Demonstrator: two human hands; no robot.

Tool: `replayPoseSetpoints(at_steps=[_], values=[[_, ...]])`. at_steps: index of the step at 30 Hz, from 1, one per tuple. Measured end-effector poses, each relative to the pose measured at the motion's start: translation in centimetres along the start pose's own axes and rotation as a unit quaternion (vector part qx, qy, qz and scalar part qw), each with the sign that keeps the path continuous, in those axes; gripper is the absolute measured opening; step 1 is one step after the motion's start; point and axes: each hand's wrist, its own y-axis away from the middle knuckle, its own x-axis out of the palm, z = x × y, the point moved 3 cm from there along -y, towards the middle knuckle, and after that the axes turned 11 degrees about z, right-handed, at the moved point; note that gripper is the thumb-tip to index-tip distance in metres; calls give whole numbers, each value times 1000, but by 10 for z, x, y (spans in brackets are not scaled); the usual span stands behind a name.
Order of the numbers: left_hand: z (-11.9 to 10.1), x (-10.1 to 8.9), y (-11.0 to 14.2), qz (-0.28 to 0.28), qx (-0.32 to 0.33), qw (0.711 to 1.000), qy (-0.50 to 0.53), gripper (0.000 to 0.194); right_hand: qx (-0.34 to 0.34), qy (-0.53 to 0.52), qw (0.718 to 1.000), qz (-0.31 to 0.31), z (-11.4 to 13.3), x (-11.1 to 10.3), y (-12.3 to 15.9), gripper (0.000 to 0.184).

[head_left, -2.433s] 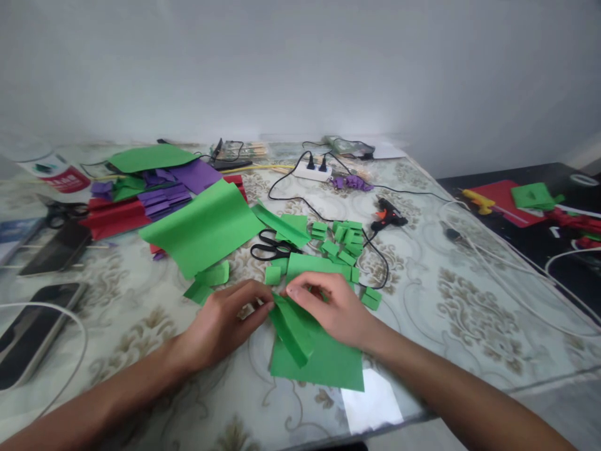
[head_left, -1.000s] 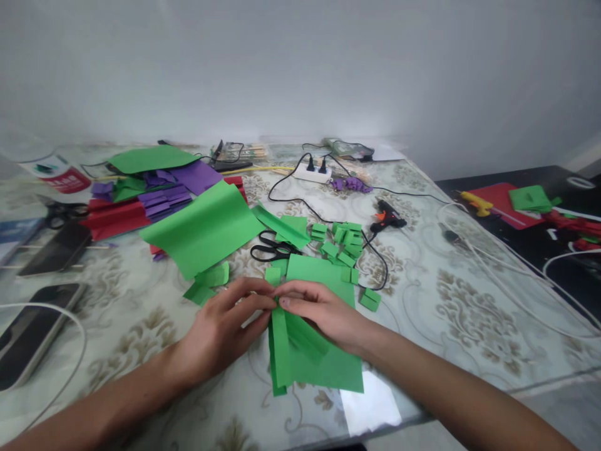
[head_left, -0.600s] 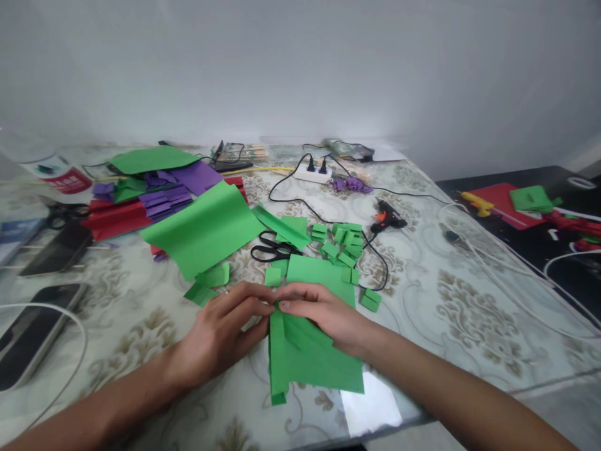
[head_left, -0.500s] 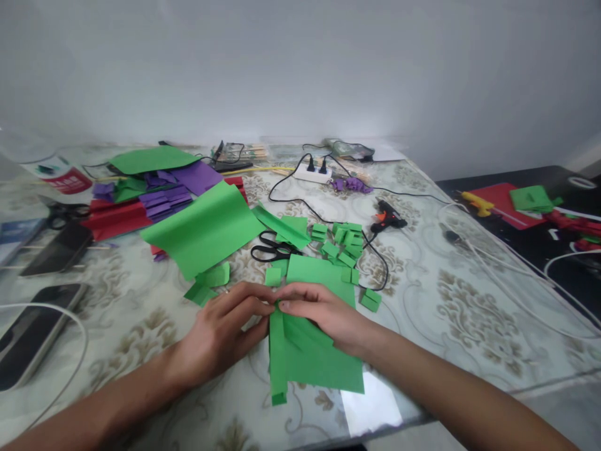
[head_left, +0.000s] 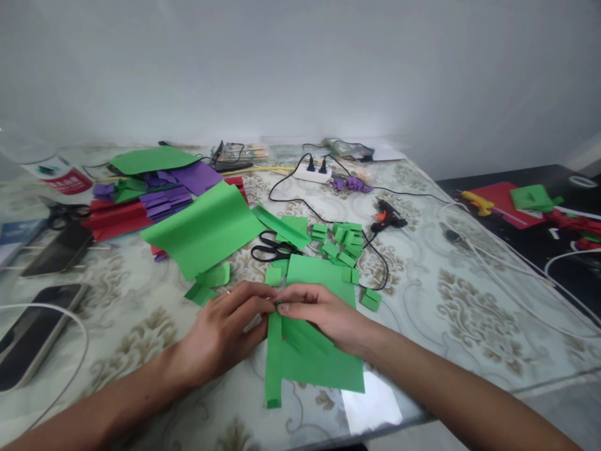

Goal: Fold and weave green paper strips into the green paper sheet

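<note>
"What did you see?"
"On my feed, left hand [head_left: 220,329] and right hand [head_left: 326,313] pinched the top of a long folded green paper strip [head_left: 273,363], lower centre."
"Done so far?"
"Small folded green paper pieces [head_left: 347,238] lay made, right of centre; I judged the strip creased, uncut."
"Room?"
"Rightward, on pale floral tablecloth [head_left: 422,338], its edge crossing lower right."

On table [head_left: 413,351] before us: paper strip [head_left: 273,363], far end between our left hand [head_left: 228,322] and right hand [head_left: 326,313], over left edge of paper sheet [head_left: 323,363]. Behind sheet, scissors [head_left: 283,248]; right of scissors, paper pieces [head_left: 352,235], then glue gun [head_left: 389,217]. Farther back, power strip [head_left: 312,173]. Far left, phone [head_left: 37,332]; behind it, second phone [head_left: 59,250].
</note>
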Motion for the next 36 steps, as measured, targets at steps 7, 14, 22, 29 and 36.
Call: replayPoseSetpoints(at_steps=[7,14,22,29,36], values=[[-1,0,1,-7,-2,1000,24,10,26,-27,999,-17,0,2,1,23],[-3,-1,-1,-8,-16,998,63,9,35,-49,998,-4,-2,3,1,27],[-3,-1,-3,3,-15,998,62,15,21,-36,999,1,-2,1,0,27],[1,3,2,-2,-6,1000,-4,16,19,-25,999,-5,-1,1,1,27],[1,4,4,-2,-3,1000,5,14,27,-18,999,-17,-1,1,1,31]])
